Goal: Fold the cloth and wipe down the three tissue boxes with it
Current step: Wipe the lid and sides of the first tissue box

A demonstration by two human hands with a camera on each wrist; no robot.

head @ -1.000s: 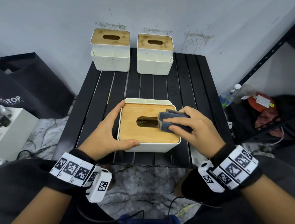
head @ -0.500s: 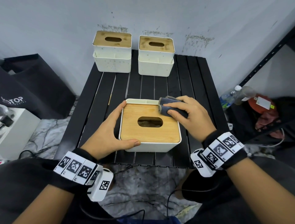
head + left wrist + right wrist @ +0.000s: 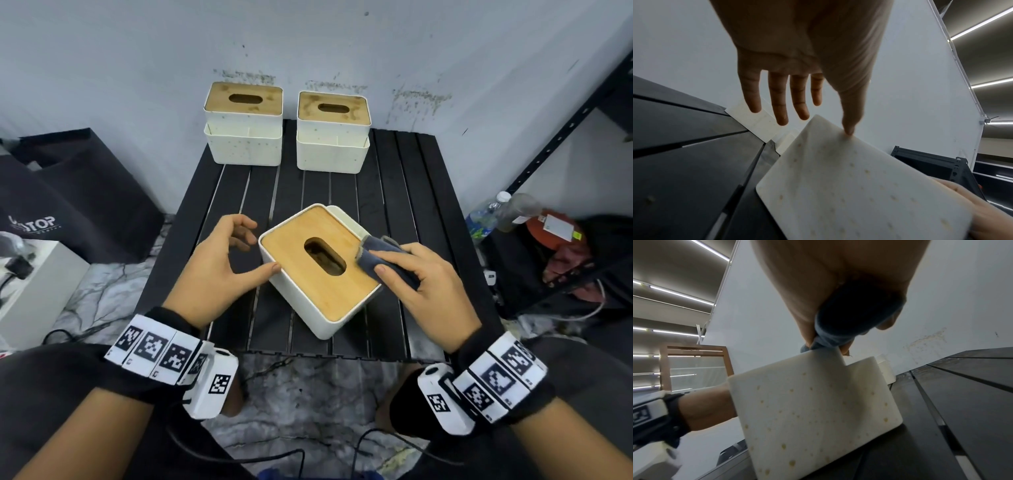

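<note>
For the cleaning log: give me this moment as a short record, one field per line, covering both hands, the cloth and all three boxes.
left hand: left hand open, thumb tip touching the near box's white side
right hand: right hand grips the folded cloth
cloth: grey-blue, pressed on the right edge of the bamboo lid
near box: near tissue box sits angled on the black slatted table; yellowish spots on its sides
far boxes: back left box and back right box stand side by side against the wall, lids stained

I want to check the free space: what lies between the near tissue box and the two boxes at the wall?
Only bare black table slats lie between the near tissue box and the two boxes at the wall, as the head view shows.
</note>
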